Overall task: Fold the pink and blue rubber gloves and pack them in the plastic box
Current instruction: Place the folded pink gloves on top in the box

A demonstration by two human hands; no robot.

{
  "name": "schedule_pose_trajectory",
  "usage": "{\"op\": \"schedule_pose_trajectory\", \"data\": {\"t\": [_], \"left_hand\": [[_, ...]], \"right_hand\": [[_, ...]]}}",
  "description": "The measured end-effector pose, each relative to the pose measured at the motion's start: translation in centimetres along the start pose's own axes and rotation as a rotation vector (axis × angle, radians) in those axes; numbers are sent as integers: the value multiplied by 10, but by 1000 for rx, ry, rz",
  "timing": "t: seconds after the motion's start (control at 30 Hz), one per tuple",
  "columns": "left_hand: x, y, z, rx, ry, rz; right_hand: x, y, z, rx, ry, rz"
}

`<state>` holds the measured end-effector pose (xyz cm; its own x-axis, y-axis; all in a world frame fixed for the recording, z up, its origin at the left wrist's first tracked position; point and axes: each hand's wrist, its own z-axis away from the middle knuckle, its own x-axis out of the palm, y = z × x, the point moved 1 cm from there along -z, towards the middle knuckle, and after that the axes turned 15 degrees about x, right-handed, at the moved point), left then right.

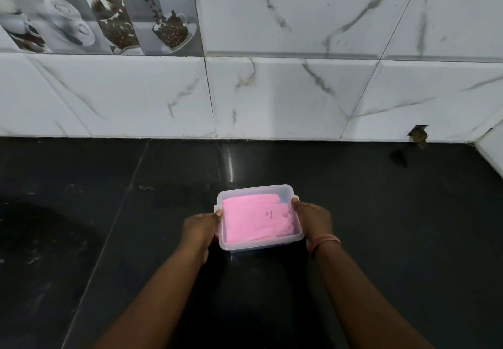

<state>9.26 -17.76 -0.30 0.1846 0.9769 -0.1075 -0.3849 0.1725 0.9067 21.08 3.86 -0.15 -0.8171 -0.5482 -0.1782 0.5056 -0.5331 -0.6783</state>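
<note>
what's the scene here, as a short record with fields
surface: black counter, marble-tile wall behind
box: clear plastic box, no lid in view
contents: folded pink glove on top; a sliver of blue glove at the far right edge
left hand: grip on the box's left side
right hand: grip on the box's right side
wrist: pink band on the right

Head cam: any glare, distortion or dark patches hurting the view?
Head view: wide-angle bend curves the tile lines; a bright glare streak on the black counter behind the plastic box; forearms dim; pink glove well lit; blue barely shows at its far edge.
</note>
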Motion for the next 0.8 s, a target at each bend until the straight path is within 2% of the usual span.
{"op": "schedule_pose_trajectory", "data": {"t": [0.07, 0.3, 0.47, 0.6, 0.8], "left_hand": [[1, -1, -3, -33, 4, 10], [4, -6, -5, -36, 20, 55], [-5, -9, 9, -38, -43, 187], [3, 1, 10, 28, -29, 150], [31, 37, -6, 95, -89, 81]], "right_hand": [[0, -1, -2, 34, 6, 13], [0, 4, 12, -123, 15, 43], [-10, 5, 16, -139, -31, 140], [-12, 1, 18, -158, -3, 145], [-22, -28, 5, -237, 43, 80]]}}
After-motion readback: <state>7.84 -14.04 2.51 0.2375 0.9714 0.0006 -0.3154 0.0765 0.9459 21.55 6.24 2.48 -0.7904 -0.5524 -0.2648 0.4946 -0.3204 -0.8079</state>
